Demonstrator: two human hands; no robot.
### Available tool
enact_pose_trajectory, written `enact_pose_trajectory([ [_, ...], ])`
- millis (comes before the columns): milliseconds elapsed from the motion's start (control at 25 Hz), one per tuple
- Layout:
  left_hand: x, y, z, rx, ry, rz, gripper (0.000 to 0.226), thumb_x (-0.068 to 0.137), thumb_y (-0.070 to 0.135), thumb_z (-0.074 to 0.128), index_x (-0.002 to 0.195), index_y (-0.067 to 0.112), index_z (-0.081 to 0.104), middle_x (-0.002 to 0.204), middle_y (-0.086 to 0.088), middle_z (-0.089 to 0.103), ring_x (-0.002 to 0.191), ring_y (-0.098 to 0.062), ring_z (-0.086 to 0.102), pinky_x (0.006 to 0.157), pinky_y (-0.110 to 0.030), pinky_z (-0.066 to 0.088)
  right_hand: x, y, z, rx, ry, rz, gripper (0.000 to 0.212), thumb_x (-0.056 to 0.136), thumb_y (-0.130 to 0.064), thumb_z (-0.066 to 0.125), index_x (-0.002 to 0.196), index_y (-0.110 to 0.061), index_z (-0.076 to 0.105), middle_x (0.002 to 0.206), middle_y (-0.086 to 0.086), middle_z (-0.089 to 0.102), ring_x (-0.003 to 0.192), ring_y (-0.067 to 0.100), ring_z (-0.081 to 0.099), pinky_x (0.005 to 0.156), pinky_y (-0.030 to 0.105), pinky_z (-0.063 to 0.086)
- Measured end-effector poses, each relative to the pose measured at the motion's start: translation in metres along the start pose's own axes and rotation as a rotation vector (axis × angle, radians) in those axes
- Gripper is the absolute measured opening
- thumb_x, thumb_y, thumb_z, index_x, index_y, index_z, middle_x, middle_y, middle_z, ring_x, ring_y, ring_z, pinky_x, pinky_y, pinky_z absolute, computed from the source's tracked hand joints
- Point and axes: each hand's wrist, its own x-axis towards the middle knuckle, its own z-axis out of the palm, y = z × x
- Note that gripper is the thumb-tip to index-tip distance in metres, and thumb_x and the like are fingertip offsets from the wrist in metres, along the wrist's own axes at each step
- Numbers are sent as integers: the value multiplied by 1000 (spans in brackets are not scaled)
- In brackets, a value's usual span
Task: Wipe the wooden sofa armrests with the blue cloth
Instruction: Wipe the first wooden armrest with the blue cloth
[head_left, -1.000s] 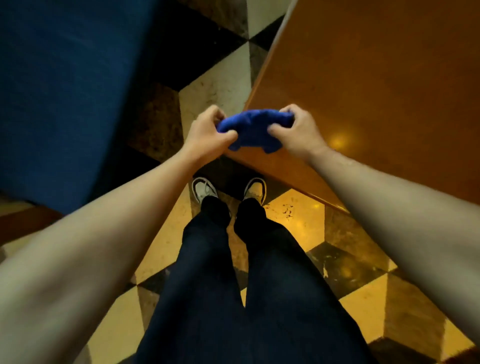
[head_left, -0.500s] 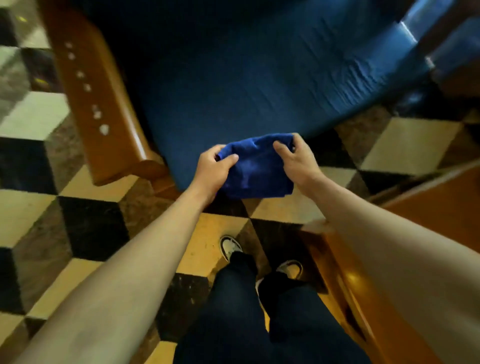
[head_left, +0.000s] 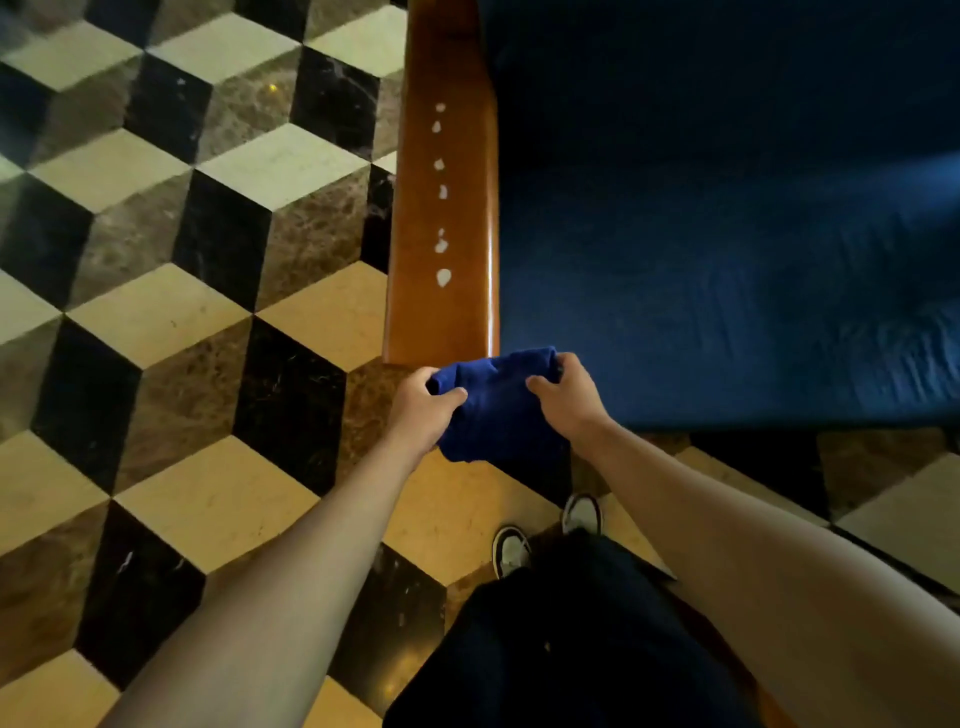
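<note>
The folded, deep-blue soft cloth (head_left: 501, 402) hangs between both hands just in front of the near end of the long, glossy, orange-brown wooden armrest (head_left: 415, 260), its upper edge close to or perhaps brushing that end; the wide angle makes contact hard to judge. The left hand (head_left: 423, 410) is closed on the cloth's left side, thumb over the top and fingers curled under. The right hand (head_left: 563, 397) pinches the right side the same way, thumb on the front face.

The cloth looks light and limp: it sags below the hands in a loose bunch and creases wherever it is pinched. It should bear no shape of its own, so it probably wipes best gathered into a pad under a flat palm rather than held by its edges. It is not fragile and is unlikely to slip from the fingers.

The armrest's top carries a line of small pale white specks (head_left: 441, 244) running away from the person, none yet wiped. Its polished surface looks hard and smooth, so the cloth should glide along it. Beside it lies the dark blue fabric seat cushion (head_left: 727, 234), over a cube-patterned black, cream and brown tiled floor (head_left: 208, 312).
</note>
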Motion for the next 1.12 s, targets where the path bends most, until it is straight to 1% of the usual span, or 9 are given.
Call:
enact_pose_trajectory([
  [160,34,9,-4,25,72,-56,20,89,21,69,105,18,57,89,11,58,78,-5,55,62,-28,45,38,-27,26,2,-9,19,49,95,-19,58,140,-22,40,110,-7,56,90,9,57,64,18,41],
  [280,68,23,0,43,124,-13,19,90,25,69,104,20,58,91,12,59,84,-4,58,61,-24,44,74,-41,40,4,59,-75,68,92,-15,62,151,-26,30,137,-3,52,117,12,54,91,25,49],
  [440,111,27,0,184,201,1,21,93,25,67,112,22,60,107,6,65,98,-17,65,75,-29,53,109,-47,64,-131,182,-134,51,90,-14,63,137,-27,46,136,0,40,103,6,53,86,31,53],
  [520,122,17,-2,332,242,-17,29,93,25,65,121,17,59,125,-8,63,112,-27,60,90,-39,54,111,-37,79,-301,161,-74,54,93,-33,65,141,-18,45,149,10,34,128,25,46,108,46,46],
  [680,146,2,-20,277,369,-158,40,95,38,57,127,14,55,137,-13,54,121,-29,52,100,-48,50,109,-31,113,-356,-7,39,114,85,-73,60,162,-11,3,170,15,8,156,33,18,123,47,28],
  [840,194,1,-37,12,292,-410,55,101,53,39,137,15,54,138,-11,60,117,-30,61,99,-46,52,132,-35,129,-418,176,94,125,70,-81,65,160,-16,8,160,12,34,140,33,45,106,49,48],
  [960,228,3,-40,-173,263,-441,58,102,57,34,138,16,55,133,-9,62,109,-29,63,97,-44,54,163,-47,125,-238,264,101,106,61,-83,66,146,-28,34,129,-9,61,112,17,64,79,30,52],
  [1040,246,0,-39,-248,204,-438,57,103,57,35,138,17,54,128,-7,62,100,-25,61,90,-40,54,195,-58,120,-162,310,142,91,59,-83,64,129,-28,48,101,-19,62,94,12,65,67,22,45],
  [1120,258,-6,-42,-277,130,-442,60,100,60,35,139,18,53,129,-7,62,102,-26,61,93,-43,54,222,-71,111,-56,304,167,82,62,-80,64,121,-24,57,97,-16,65,91,10,68,64,21,47],
])
